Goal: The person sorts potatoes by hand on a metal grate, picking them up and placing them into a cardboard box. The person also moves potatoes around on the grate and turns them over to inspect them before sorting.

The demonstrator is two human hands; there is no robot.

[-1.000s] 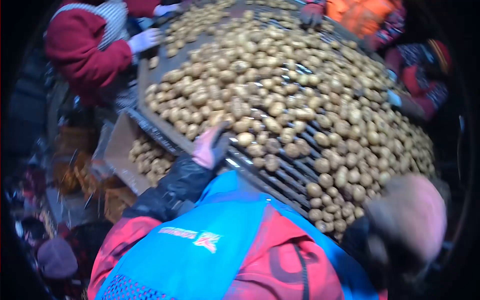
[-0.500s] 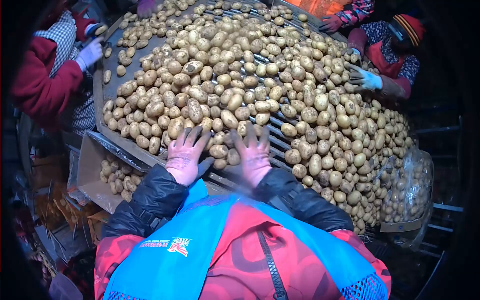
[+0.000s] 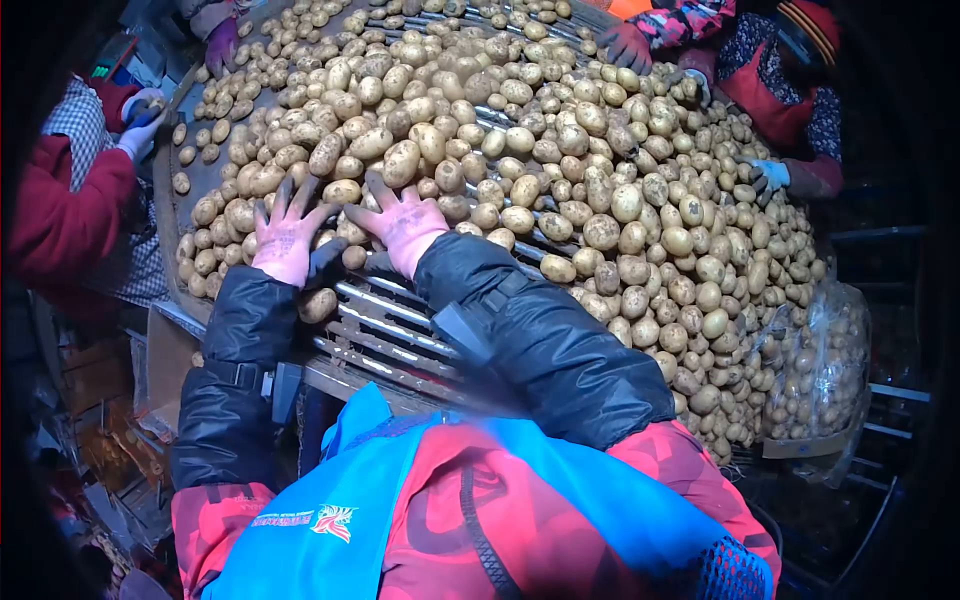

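Note:
A wide heap of potatoes lies over a table of metal bars. In a pink glove with dark fingertips, my left hand has its fingers spread on the potatoes at the heap's near left edge. My right hand, gloved alike, rests beside it, fingers apart against the potatoes. Neither hand is closed round a potato. A few potatoes sit between the two hands, and a loose potato lies on the bars just below my left hand.
Co-workers' gloved hands are at the left edge, top left, top and right of the heap. A cardboard box stands below left. At the right is a plastic-lined box of potatoes.
Both my hands have moved left and forward over the potatoes, uncovering bars in front of me. The view has shifted. The right co-worker's blue-gloved hand is lower and farther right.

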